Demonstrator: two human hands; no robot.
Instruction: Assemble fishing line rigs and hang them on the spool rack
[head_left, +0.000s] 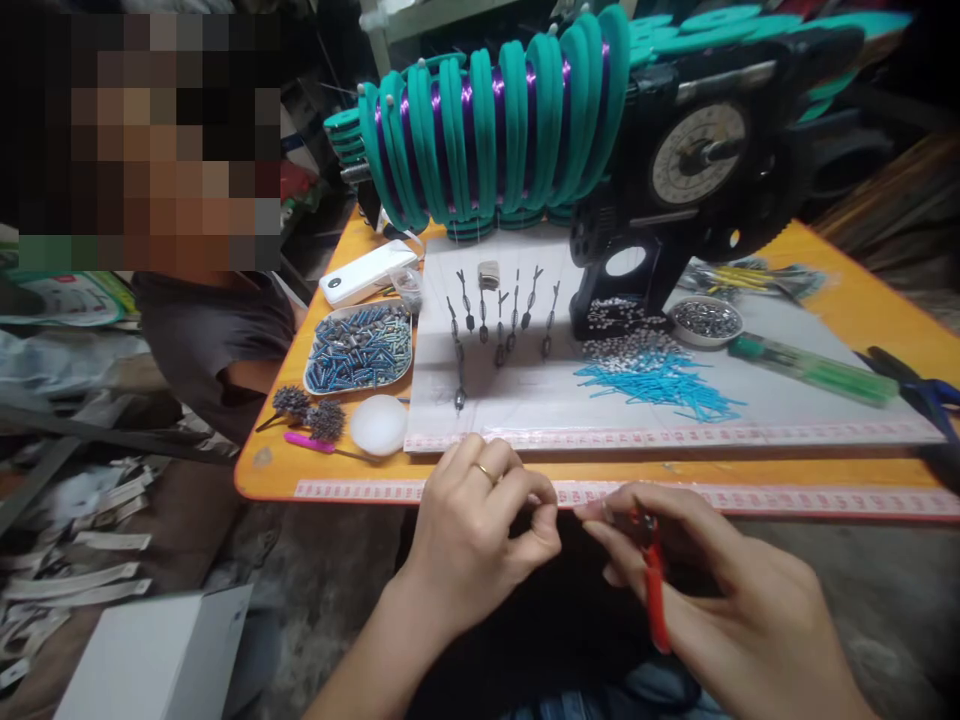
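Below the white board point(675, 410), where several finished rigs point(499, 320) lay, left hand point(480, 530) pinched something tiny; right hand point(720, 600) gripped red pliers point(655, 590), another apparently unfinished

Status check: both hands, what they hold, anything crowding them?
Left hand pinching something too small to tell. Right hand shut on red-handled tool. Both at orange table edge, nothing crowding.

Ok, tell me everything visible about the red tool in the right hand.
The red tool is small, with slim red handles that look plastic-coated; only the handles show clearly, running down across the right hand. Its tip is hidden among the fingers, so its type cannot be told. It is held in front of the near edge of the orange table, close to the left hand.
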